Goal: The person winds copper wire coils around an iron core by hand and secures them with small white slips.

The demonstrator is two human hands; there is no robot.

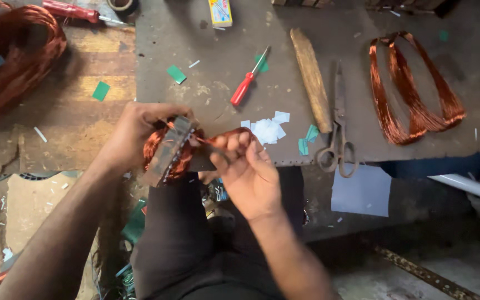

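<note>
My left hand (pixel 134 133) grips a small motor stator (pixel 170 149), a dark laminated metal core wound with copper wire, held at the near edge of the bench. My right hand (pixel 245 166) pinches a loop of the stator's copper winding (pixel 226 136) just to the right of the core. The fingers of both hands hide part of the core and the winding.
On the grey workbench (pixel 206 50) lie a red screwdriver (pixel 246 84), a wooden stick (pixel 312 78), rusty scissors (pixel 337 130), white paper pieces (pixel 268 129), green scraps (pixel 176 74) and copper coils (pixel 415 89). A large copper coil (pixel 12 55) and another red screwdriver (pixel 73 11) lie at left.
</note>
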